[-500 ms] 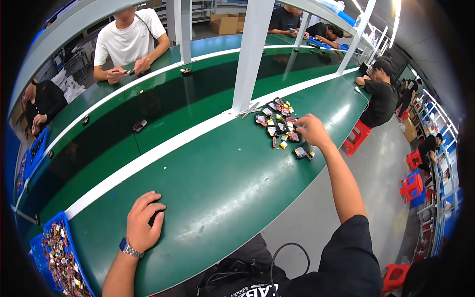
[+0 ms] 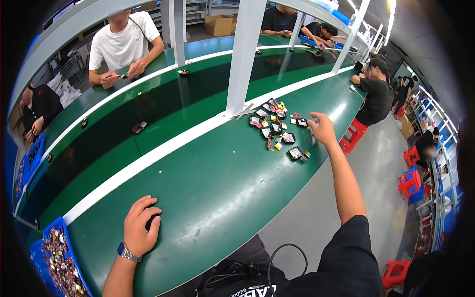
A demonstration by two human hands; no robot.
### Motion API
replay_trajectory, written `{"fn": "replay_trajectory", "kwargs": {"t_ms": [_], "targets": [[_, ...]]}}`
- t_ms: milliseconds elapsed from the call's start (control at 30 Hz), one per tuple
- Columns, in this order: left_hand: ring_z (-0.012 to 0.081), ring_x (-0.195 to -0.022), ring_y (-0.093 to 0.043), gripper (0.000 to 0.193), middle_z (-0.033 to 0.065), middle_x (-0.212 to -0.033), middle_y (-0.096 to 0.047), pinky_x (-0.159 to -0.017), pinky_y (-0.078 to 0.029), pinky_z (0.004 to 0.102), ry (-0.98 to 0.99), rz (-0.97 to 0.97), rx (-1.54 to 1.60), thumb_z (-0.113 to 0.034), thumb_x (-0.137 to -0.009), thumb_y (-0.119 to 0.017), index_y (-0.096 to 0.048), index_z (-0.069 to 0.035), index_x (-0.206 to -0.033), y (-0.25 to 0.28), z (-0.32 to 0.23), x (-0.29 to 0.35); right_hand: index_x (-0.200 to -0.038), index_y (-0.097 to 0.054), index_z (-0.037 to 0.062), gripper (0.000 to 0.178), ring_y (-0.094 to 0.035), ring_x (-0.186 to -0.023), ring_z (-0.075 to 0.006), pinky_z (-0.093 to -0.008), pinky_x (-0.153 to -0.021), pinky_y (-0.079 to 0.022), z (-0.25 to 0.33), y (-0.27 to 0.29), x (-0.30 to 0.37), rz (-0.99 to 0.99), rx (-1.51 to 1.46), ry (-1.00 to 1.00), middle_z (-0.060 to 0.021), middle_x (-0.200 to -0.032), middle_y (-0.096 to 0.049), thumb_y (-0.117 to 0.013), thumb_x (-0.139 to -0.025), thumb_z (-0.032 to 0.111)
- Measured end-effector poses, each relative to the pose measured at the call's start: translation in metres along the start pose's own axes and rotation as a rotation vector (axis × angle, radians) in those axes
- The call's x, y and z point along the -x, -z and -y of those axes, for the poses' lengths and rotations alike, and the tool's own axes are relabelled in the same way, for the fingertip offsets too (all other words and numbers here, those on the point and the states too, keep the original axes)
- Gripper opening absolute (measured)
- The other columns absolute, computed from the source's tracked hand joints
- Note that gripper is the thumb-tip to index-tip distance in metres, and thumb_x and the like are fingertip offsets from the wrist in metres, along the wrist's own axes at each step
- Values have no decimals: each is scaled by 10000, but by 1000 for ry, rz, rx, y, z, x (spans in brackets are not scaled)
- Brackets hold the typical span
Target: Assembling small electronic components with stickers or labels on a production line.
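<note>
My right hand (image 2: 322, 128) is over the far right of the green table (image 2: 208, 198), fingers apart, holding nothing that shows. Just left of its fingertips lies a small black part (image 2: 298, 120) with red and white bits. A loose heap of similar black parts (image 2: 267, 129), with white, yellow and dark red pieces, spreads farther left. Another black part (image 2: 295, 153) sits nearer the table edge. My left hand (image 2: 141, 223), a watch on its wrist, rests on the near left of the table. Its fingers are slightly bent, with the thumb apart and nothing in it.
Scissors (image 2: 244, 113) lie beside a white post (image 2: 240, 64). Blue bins (image 2: 69, 247) of small mixed parts stand at the lower left. Beyond the white rail, a dark green belt (image 2: 104, 133) carries a few black parts. Co-workers sit across and at the far right, near red stools (image 2: 354, 134).
My right hand has drawn slightly right, away from the heap, and a small black part now lies apart beside it. My left hand stays resting on the table. The view has shifted slightly.
</note>
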State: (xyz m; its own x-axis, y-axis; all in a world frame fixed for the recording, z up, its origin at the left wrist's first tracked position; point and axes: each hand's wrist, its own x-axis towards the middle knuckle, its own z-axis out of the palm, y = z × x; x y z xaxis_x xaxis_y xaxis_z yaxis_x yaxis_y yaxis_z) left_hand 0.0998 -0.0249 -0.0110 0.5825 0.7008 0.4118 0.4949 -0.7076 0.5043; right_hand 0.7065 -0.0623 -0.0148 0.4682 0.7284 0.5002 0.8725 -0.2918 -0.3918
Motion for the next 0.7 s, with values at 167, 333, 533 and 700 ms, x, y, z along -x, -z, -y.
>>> {"fn": "replay_trajectory", "kwargs": {"t_ms": [167,333,533,700], "targets": [[358,-1161,-597,129,143,-1141,-653,-950,-498,436,4,2,-8,-4,-780,-649,-678,-35,-902,1,-1,1,-1241,-629,27,515,-622,-1004,-277,-361,-879,-517,-4,-6,2,161,-35,65,-161,-1153,-656,-799,-779,177],[350,-1160,-601,122,143,-1137,-656,-949,-500,433,-7,-6,6,-7,-786,-654,-679,-35,-901,0,0,0,-1250,-613,32,507,-598,-1048,-227,-342,-880,-514,13,5,-3,312,-205,-71,-117,-1180,-646,-791,-791,149],[318,-1146,-619,159,139,-1147,-667,-942,-509,399,84,-45,146,-37,-841,-638,-680,-29,-995,8,6,3,-1212,-630,69,463,-570,-1118,-187,-319,-899,-491,147,30,15,445,-696,290,-69,-1256,-594,-743,-765,28],[199,-1130,-620,291,127,-1206,-656,-964,-496,331,404,-10,836,-158,-989,-554,-608,2,-1225,18,12,-8,-1210,-644,92,547,-573,-1143,-262,-391,-986,-454,280,8,56,673,-757,805,-79,-1220,-635,-823,-693,110]]}}
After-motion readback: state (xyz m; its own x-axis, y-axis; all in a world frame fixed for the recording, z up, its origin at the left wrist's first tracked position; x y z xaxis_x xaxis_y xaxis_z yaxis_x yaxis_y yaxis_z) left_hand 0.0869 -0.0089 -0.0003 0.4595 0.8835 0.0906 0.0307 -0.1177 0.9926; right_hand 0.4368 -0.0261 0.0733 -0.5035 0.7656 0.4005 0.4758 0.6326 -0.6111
